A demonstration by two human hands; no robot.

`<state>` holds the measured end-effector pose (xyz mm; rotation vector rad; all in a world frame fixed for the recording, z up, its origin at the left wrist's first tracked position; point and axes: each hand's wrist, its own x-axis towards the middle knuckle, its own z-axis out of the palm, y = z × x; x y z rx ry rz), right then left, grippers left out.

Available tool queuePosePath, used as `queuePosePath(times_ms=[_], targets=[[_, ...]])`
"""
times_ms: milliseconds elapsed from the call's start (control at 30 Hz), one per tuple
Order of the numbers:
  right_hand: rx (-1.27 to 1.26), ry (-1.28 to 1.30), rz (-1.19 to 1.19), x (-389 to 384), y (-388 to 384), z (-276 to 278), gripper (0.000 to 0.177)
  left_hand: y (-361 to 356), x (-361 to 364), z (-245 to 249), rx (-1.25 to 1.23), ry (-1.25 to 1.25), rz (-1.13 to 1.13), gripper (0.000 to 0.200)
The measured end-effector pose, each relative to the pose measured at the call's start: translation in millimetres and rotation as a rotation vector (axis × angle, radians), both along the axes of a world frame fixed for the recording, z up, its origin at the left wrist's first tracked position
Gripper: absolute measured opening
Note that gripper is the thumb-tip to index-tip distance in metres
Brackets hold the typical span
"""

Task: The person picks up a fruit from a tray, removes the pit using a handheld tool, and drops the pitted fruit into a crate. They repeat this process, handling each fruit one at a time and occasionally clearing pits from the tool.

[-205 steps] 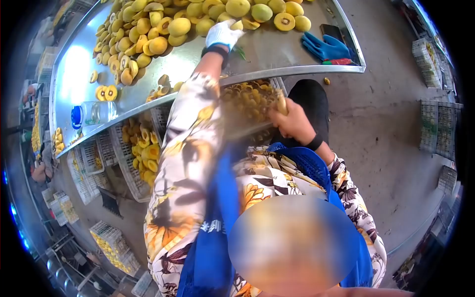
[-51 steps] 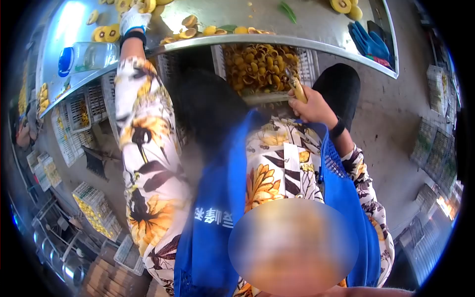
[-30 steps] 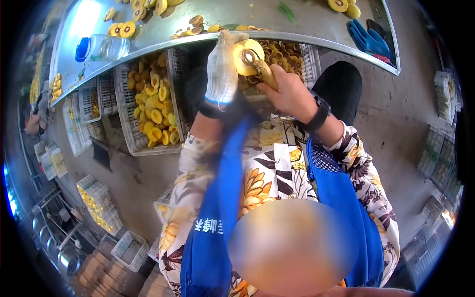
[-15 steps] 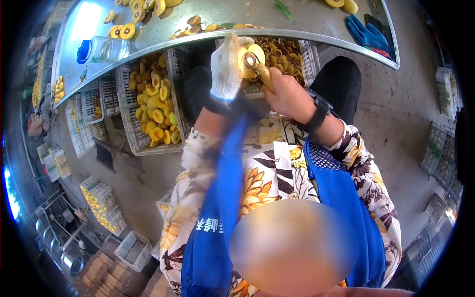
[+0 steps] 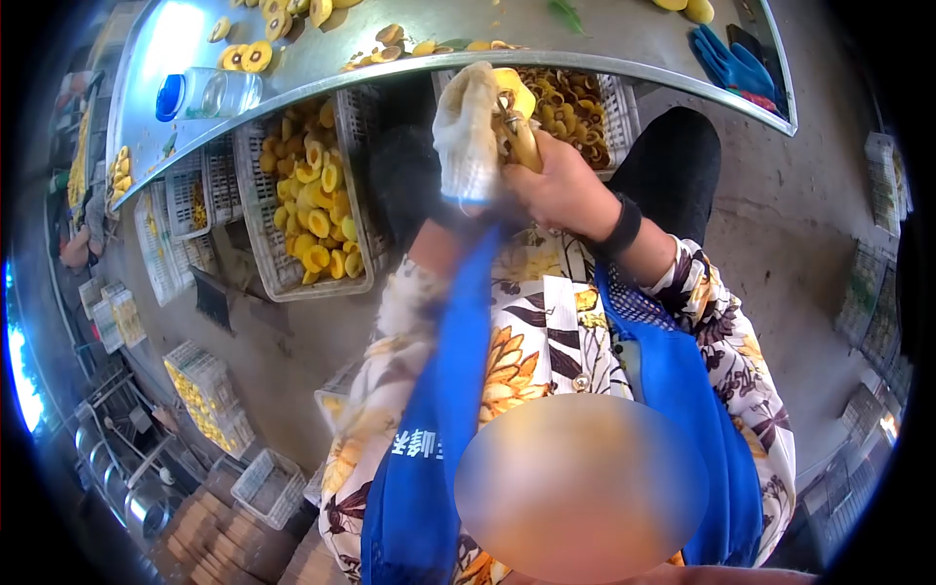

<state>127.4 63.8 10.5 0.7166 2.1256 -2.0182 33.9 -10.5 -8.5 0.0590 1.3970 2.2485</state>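
My left hand (image 5: 466,136), in a white knit glove, grips a halved yellow peach (image 5: 517,90) just below the table's edge. My bare right hand (image 5: 565,187) is wrapped round the wooden handle of a pitting tool (image 5: 524,146). The tool's metal end is at the cut face of the peach half; the glove and tool hide part of the contact. Beneath the hands is a crate of brown-centred pieces (image 5: 570,122). To the left, a white crate (image 5: 363,224) holds hollowed yellow peach halves (image 5: 317,200).
On the metal table (image 5: 624,44) lie peach halves with brown centres (image 5: 255,56), a blue-capped clear jar (image 5: 210,95), a green leaf (image 5: 565,15) and blue gloves (image 5: 726,60). More crates (image 5: 205,400) stand on the floor at the left, including a pale basket (image 5: 266,490).
Both hands have shifted slightly right. My left hand has turned with the peach half, so its cut face shows less, and the tool stands more upright.
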Motion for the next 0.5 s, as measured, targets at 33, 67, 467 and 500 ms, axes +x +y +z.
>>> queuePosePath(times_ms=[33,67,467,500], targets=[[-0.116,-0.033,-0.002,-2,0,7,0.017,-3,-6,-6,0.080,-0.142,-0.026,0.033],[-0.231,-0.069,-0.003,-2,0,12,0.015,-7,-9,-9,0.161,-0.284,-0.049,0.032],[-0.602,-0.145,0.120,2,2,5,0.005,-7,-20,2,0.237,-0.460,-0.274,0.033],[-0.612,-0.154,0.123,1,1,5,0.005,-8,-23,-1,0.237,-0.480,-0.297,0.034]])
